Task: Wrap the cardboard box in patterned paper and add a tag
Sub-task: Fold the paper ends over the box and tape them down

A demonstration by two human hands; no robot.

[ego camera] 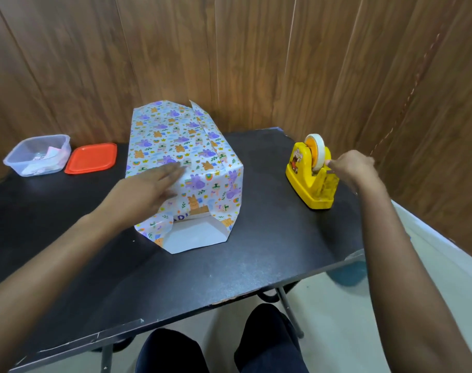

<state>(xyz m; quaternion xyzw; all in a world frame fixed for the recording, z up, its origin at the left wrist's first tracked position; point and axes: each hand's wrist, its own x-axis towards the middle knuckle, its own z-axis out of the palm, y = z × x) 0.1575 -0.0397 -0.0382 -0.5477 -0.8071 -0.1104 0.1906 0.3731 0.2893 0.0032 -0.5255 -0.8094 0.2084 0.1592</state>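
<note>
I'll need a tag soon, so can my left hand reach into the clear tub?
Probably yes: the left hand lies flat on the wrapped box, the clear tub stands open, its orange lid beside it.

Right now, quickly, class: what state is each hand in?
Left hand: open, fingers flat on the patterned paper.
Right hand: closed, pinching the tape at the yellow dispenser.
</note>
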